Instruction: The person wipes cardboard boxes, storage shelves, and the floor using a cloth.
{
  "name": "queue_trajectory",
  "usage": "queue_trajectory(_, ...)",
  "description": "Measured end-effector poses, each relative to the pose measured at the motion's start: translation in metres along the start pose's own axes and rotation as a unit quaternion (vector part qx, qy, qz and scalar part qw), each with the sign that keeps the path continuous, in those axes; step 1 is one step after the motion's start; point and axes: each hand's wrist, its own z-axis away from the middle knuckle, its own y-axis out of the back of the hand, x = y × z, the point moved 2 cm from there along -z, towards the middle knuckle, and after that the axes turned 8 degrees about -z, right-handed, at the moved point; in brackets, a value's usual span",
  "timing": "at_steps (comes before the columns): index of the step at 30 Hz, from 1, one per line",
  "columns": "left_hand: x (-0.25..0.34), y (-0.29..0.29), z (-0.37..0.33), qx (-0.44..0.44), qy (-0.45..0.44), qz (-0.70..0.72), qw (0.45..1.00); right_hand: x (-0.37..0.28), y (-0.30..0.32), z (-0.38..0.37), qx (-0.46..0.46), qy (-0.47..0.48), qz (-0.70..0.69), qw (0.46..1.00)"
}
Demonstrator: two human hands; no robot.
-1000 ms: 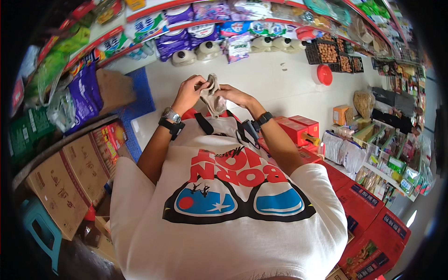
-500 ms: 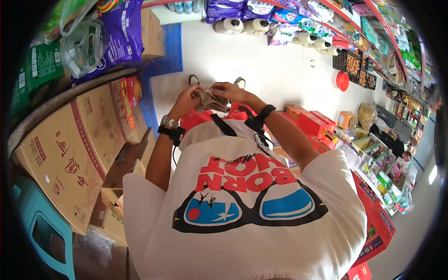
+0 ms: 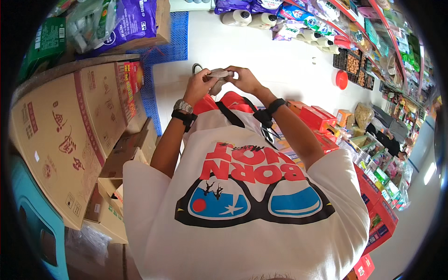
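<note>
A small grey-brown cloth (image 3: pixel 217 85) is stretched between my two hands in front of my lap, and part of it hangs down. Its exact kind is hard to make out. My left hand (image 3: pixel 199 86) pinches one end, with a metal watch (image 3: pixel 183 106) and a black strap on that wrist. The fingers of my right hand (image 3: pixel 245 80) are closed on the other end, thumb and forefinger pressed together. Both forearms reach forward past my white printed shirt (image 3: pixel 242 247) and over red cloth at my lap.
Large cardboard cartons (image 3: pixel 51 135) and a teal plastic stool (image 3: pixel 39 214) stand at my left. A blue plastic mat (image 3: pixel 170 46) lies ahead. On the right are red boxes (image 3: pixel 313 119), a red round lid (image 3: pixel 341 80), egg crates (image 3: pixel 353 60) and stocked shelves. Another person (image 3: pixel 388 140) is at far right.
The cloth, spread out before, is now drawn into a narrower strip between my hands. Both hands have moved slightly up and to the right in the view.
</note>
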Motion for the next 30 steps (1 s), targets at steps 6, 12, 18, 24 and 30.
queue_trajectory(6, 0.025, 0.009, 0.070, 0.111, -0.174, -0.203, 0.957, -0.014, -0.023, 0.062, 0.044, 0.092, 0.064, 0.993)
queue_trajectory(12, 0.017, -0.002, 0.146, 0.079, -0.170, -0.170, 0.967, -0.019, -0.079, 0.132, 0.072, 0.142, 0.095, 0.983)
queue_trajectory(18, 0.004, 0.000, 0.217, 0.064, -0.130, -0.098, 0.985, -0.034, -0.129, 0.190, 0.108, 0.059, 0.011, 0.992)
queue_trajectory(24, -0.024, 0.036, 0.257, 0.071, -0.135, -0.068, 0.986, -0.040, -0.184, 0.203, 0.146, 0.018, -0.192, 0.970)
queue_trajectory(30, -0.049, 0.106, 0.294, 0.189, -0.277, -0.103, 0.937, -0.078, -0.252, 0.178, 0.111, 0.012, -0.250, 0.962)
